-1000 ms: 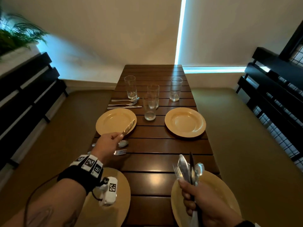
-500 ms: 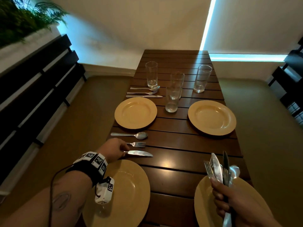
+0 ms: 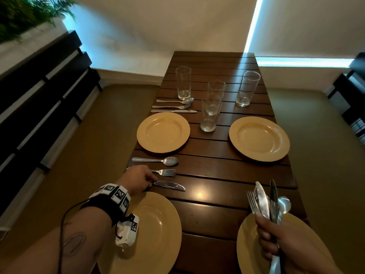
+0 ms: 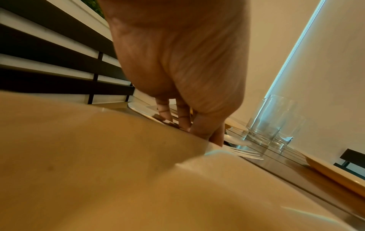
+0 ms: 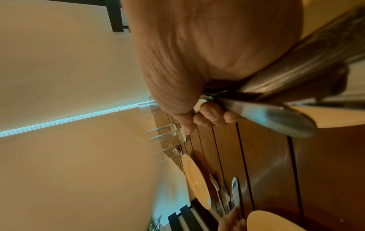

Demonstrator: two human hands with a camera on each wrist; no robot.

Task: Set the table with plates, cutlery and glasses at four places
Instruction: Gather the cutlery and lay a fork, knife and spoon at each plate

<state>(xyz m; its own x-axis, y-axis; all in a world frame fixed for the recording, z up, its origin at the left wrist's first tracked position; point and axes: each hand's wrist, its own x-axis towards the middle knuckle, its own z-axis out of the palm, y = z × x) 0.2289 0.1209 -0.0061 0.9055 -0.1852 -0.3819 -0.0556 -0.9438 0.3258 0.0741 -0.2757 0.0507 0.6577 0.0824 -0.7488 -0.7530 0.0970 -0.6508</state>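
Steel knife (image 3: 169, 185) lies at lower centre beside the near-left plate (image 3: 156, 232), its handle pinched by the left hand (image 3: 138, 179); releasing it parallel to the fork (image 3: 165, 172) looks best. The right hand (image 3: 276, 240) clutches remaining cutlery (image 3: 265, 202).

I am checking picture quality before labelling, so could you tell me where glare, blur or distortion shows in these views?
Head view: a bright glare spot on the table near the knife, and the plant at top left is smeared. Left wrist view: the near plate is a soft blur. Right wrist view: rotated sideways, with the held cutlery out of focus.
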